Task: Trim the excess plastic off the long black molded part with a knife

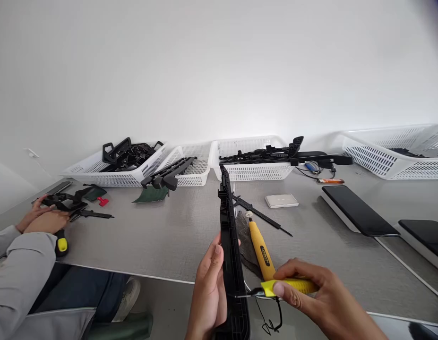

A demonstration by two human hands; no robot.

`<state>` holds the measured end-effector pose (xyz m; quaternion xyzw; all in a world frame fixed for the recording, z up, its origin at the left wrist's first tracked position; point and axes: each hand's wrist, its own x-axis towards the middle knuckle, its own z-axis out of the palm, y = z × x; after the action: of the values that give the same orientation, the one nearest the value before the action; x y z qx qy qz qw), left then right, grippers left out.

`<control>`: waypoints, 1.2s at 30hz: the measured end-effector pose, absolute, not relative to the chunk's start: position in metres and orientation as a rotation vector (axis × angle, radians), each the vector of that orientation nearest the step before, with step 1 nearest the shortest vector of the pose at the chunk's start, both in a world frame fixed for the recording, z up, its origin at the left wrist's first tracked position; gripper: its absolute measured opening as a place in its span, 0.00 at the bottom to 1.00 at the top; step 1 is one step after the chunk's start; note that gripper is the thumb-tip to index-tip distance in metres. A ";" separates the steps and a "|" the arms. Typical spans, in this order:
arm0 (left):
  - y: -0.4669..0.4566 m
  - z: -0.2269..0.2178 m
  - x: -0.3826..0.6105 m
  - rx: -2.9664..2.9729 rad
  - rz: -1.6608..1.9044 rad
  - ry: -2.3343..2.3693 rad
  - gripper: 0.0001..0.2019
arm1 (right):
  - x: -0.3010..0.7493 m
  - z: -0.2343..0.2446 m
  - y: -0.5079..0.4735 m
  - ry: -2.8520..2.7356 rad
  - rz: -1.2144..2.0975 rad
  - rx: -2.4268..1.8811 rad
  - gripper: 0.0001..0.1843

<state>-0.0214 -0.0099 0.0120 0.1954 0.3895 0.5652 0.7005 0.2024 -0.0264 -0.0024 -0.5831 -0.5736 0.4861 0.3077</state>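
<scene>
My left hand (210, 278) is closed around a long black plastic part (230, 236) with ribs and clips, held up in front of the table's edge. In my right hand (311, 293) I pinch a yellow-handled tool (289, 286) with a black neck and a thin metal tip. That tip reaches across the part's lower section and appears to touch it. Just beyond lies an orange-yellow tool (261, 250) with a pale round tip and a black cord. Beside it are a dark worn cloth-like piece (244, 231) and a black caliper (257, 212).
White baskets (252, 172) with black parts line the wall, some parts overhanging the rims. At right are a small white box (281, 200), a dark phone-like slab (358, 208) on a white block, and a cable. A co-worker's hands (45, 217) handle black parts at far left.
</scene>
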 end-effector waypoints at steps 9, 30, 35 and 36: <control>-0.010 0.011 -0.021 0.452 1.095 0.805 0.29 | 0.203 -0.003 -0.027 -1.452 1.022 -1.589 0.27; -0.010 0.009 -0.026 0.439 1.133 0.853 0.28 | 0.203 0.010 -0.027 -1.508 1.131 -1.581 0.29; -0.010 0.007 -0.015 0.408 1.156 0.794 0.33 | 0.192 0.016 -0.027 -1.347 1.008 -1.595 0.32; -0.009 0.005 -0.013 0.395 1.155 0.802 0.34 | 0.189 0.018 -0.027 -1.336 1.033 -1.594 0.32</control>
<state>-0.0128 -0.0092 0.0053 0.1802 0.3664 0.5274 0.7451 0.1894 -0.0267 0.0175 -0.6297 -0.5276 0.4081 0.3983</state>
